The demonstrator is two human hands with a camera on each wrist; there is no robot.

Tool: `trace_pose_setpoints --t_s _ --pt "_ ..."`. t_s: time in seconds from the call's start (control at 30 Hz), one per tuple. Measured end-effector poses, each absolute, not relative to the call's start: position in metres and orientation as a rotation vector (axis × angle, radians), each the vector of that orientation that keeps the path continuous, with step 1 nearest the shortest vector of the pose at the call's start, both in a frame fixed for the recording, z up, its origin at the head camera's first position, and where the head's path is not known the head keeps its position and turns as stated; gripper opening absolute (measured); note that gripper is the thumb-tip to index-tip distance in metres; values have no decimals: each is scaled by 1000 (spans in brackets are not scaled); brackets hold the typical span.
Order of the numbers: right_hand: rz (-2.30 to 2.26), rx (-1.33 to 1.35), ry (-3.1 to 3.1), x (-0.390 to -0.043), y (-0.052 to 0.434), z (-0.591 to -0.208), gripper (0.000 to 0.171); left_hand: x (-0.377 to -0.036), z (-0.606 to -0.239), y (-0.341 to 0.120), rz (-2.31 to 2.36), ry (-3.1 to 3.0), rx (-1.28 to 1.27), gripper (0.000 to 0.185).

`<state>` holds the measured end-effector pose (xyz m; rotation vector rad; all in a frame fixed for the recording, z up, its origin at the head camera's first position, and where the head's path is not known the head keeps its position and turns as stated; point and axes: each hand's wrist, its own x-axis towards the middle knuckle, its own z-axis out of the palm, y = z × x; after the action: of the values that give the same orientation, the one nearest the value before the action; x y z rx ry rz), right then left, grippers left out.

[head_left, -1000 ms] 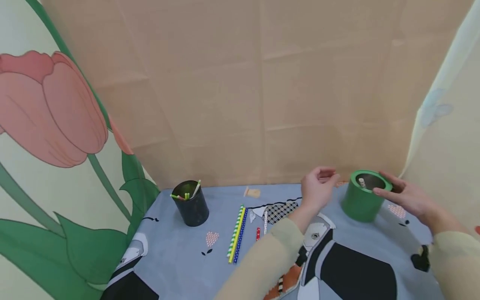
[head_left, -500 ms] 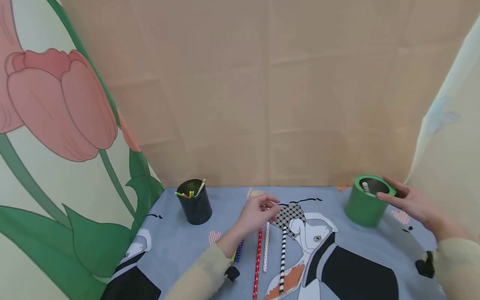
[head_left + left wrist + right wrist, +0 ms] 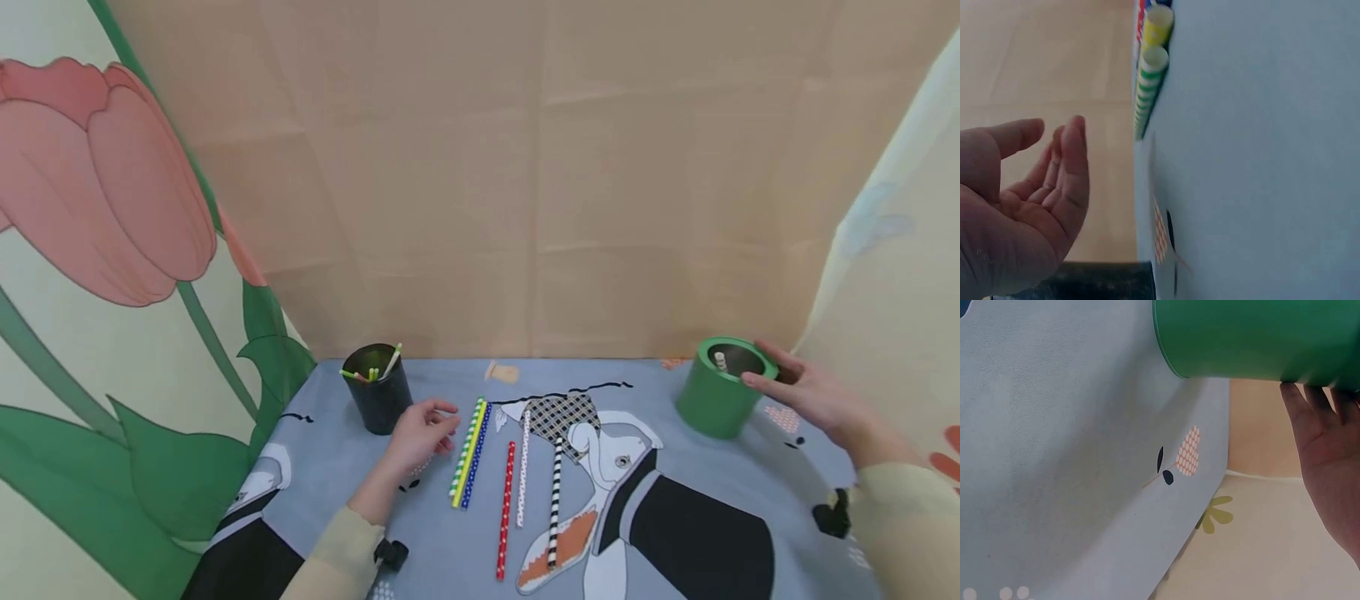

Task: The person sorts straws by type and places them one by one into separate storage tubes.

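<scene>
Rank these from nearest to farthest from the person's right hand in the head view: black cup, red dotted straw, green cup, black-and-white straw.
1. Green cup: held by the right hand.
2. Black-and-white straw: left of the green cup.
3. Red dotted straw: farther left.
4. Black cup: farthest left.

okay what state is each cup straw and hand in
Black cup: upright, sticks inside
Green cup: upright, pale sticks inside
Green straw: flat, in group
Yellow straw: flat, mid-group
Blue straw: flat, in group
Red straw: flat, apart
White straw: flat, apart
Black-striped straw: flat, apart
Left hand: empty
Right hand: holding green cup
</scene>
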<state>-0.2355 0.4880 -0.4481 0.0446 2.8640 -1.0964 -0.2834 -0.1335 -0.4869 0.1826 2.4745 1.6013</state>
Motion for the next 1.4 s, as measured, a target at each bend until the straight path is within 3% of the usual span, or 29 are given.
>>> trace_pose_setpoints --t_s 0.17,0.37,1.4 --pt "-1134 46 2849 -242 483 -455 96 -285 -491 -151 1360 2578 121 26" --pt "-1168 43 2846 -245 487 -456 94 -285 -489 -151 1215 2519 115 32" --pt "-1162 65 2836 -237 488 -451 95 -302 -491 -132 1212 2324 145 36"
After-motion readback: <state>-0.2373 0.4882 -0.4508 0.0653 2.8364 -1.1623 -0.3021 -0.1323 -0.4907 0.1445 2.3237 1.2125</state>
